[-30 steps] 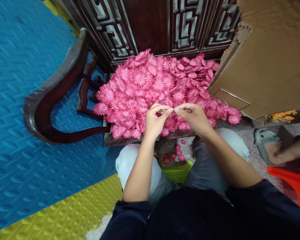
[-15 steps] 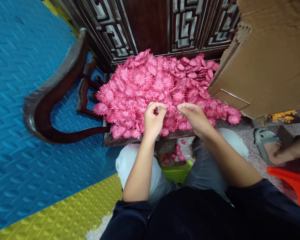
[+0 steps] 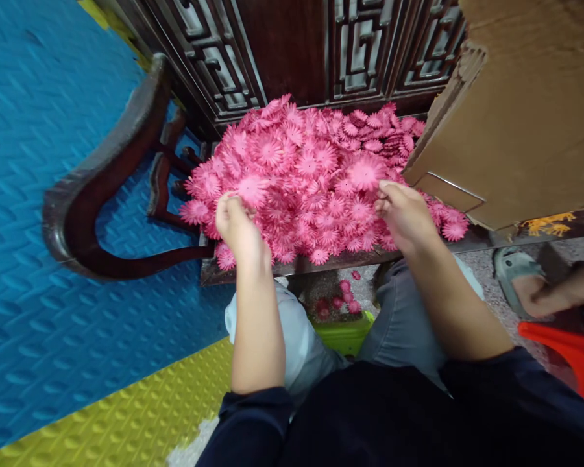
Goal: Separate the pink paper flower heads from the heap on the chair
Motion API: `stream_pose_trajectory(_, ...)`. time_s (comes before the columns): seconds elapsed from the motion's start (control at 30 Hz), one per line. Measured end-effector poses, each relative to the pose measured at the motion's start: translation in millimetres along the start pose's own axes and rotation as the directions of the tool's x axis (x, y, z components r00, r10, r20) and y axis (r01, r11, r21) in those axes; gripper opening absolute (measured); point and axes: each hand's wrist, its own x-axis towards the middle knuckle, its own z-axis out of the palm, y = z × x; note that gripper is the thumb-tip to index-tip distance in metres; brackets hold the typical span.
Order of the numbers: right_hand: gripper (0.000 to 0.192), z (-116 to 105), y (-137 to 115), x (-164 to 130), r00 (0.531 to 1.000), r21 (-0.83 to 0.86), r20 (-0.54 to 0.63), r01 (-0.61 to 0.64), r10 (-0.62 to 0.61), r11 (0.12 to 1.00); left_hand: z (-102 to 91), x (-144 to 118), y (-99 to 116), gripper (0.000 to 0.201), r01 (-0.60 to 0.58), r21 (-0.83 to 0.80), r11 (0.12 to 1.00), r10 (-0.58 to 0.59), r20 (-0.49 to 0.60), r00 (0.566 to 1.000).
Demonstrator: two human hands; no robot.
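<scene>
A big heap of pink artificial flower heads (image 3: 306, 165), flat with many thin petals, covers the dark wooden bench (image 3: 296, 267). My left hand (image 3: 241, 224), above the heap's left part, is closed in a pinch on the edge of a pink flower head (image 3: 252, 189). Farther right, my right hand (image 3: 403, 211) is closed too, its thumb and fingers at the rim of another pink flower head (image 3: 366, 173). Both flower heads look slightly blurred and are raised over the pile, apart from each other.
A torn cardboard box (image 3: 520, 123) stands on the bench at right. The curved wooden armrest (image 3: 73, 194) lies left, by blue matting (image 3: 19, 272). Below are a lime-green container (image 3: 343, 336) and several fallen flowers (image 3: 346, 295). Another person's foot (image 3: 530, 292) and a red plastic piece (image 3: 559, 350) are at right.
My hands have parted from close together over the middle of the heap. The left moved left and the right moved right and slightly up, each now with a flower head clearly showing.
</scene>
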Motion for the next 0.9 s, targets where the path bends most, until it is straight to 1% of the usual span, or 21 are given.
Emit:
stream_pose_trajectory(0.03, 0.015, -3.7, -0.8, 3.1, 1.000, -0.019, 0.015, 0.014, -0.014, 1.000, -3.9, 5.0, -0.6, 0.017, 0.030, -0.016, 0.999, -0.031, -0.013, 0.999)
stream_pose_trajectory(0.1, 0.020, -5.8, -2.0, 4.6, 0.997, -0.059, 0.075, 0.019, -0.015, 0.998, -8.0, 9.4, -4.6, 0.017, 0.070, -0.030, 0.997, -0.071, -0.001, 0.998)
stream_pose_trajectory(0.23, 0.023, 7.7, -2.4, -7.1, 0.976, -0.076, 0.205, -0.062, 0.076, 0.995, -6.7, 2.6, -20.5, 0.030, 0.144, -0.045, 0.989, -0.137, 0.124, 0.983)
stream_pose_trajectory(0.3, 0.021, 15.0, -2.3, -13.5, 0.966, -0.065, 0.232, -0.103, 0.115, 0.993, -6.2, -2.1, -26.5, 0.035, 0.164, -0.037, 0.986, -0.155, 0.184, 0.971)
stream_pose_trajectory(0.37, 0.018, 18.9, -2.4, -16.8, 0.968, -0.057, 0.216, -0.116, 0.126, 0.992, -5.3, -5.6, -27.7, 0.034, 0.144, -0.003, 0.990, -0.140, 0.216, 0.966)
stream_pose_trajectory(0.43, 0.017, 19.8, -2.5, -17.3, 0.974, -0.053, 0.189, -0.116, 0.124, 0.992, -0.8, -6.7, -23.8, 0.033, 0.077, 0.036, 0.996, -0.083, 0.211, 0.974)
stream_pose_trajectory(0.5, 0.016, 19.6, -2.3, -16.4, 0.976, -0.046, 0.174, -0.122, 0.128, 0.991, 9.5, -3.2, -15.9, 0.031, -0.043, 0.065, 0.997, 0.032, 0.161, 0.986)
stream_pose_trajectory(0.53, 0.015, 19.6, -2.1, -15.8, 0.977, -0.042, 0.169, -0.127, 0.132, 0.991, 16.6, 0.7, -11.2, 0.029, -0.118, 0.080, 0.990, 0.107, 0.131, 0.986)
stream_pose_trajectory(0.6, 0.014, 20.3, -1.3, -14.5, 0.977, -0.043, 0.162, -0.133, 0.138, 0.990, 32.5, 11.7, -2.1, 0.025, -0.267, 0.122, 0.956, 0.253, 0.118, 0.960)
stream_pose_trajectory(0.63, 0.014, 21.0, -1.0, -13.7, 0.978, -0.047, 0.157, -0.134, 0.140, 0.990, 40.0, 17.2, 1.4, 0.023, -0.327, 0.149, 0.933, 0.308, 0.134, 0.942)
stream_pose_trajectory(0.67, 0.013, 21.6, -0.6, -12.9, 0.978, -0.052, 0.150, -0.136, 0.143, 0.989, 46.6, 21.4, 3.9, 0.024, -0.379, 0.185, 0.907, 0.347, 0.183, 0.920)
stream_pose_trajectory(0.7, 0.013, 22.2, -0.4, -11.9, 0.979, -0.056, 0.143, -0.139, 0.146, 0.989, 51.8, 23.1, 5.2, 0.028, -0.420, 0.216, 0.881, 0.369, 0.240, 0.898)
stream_pose_trajectory(0.73, 0.012, 22.5, -0.4, -10.9, 0.979, -0.062, 0.139, -0.140, 0.147, 0.988, 55.5, 21.7, 5.4, 0.035, -0.448, 0.243, 0.860, 0.384, 0.270, 0.883)
stream_pose_trajectory(0.77, 0.011, 22.6, -0.5, -9.9, 0.980, -0.067, 0.138, -0.138, 0.146, 0.988, 57.9, 16.8, 5.0, 0.041, -0.463, 0.267, 0.845, 0.393, 0.276, 0.877)
stream_pose_trajectory(0.83, 0.011, 21.8, -0.9, -8.1, 0.980, -0.080, 0.143, -0.129, 0.139, 0.988, 59.3, -1.4, 3.7, 0.037, -0.454, 0.296, 0.840, 0.405, 0.213, 0.889)
stream_pose_trajectory(0.87, 0.011, 20.9, -1.2, -7.4, 0.980, -0.086, 0.148, -0.121, 0.133, 0.989, 59.0, -12.9, 3.7, 0.032, -0.447, 0.283, 0.849, 0.391, 0.233, 0.890)
stream_pose_trajectory(0.9, 0.011, 19.9, -1.5, -6.8, 0.979, -0.088, 0.157, -0.114, 0.127, 0.990, 58.4, -24.6, 4.4, 0.027, -0.450, 0.261, 0.854, 0.375, 0.289, 0.881)
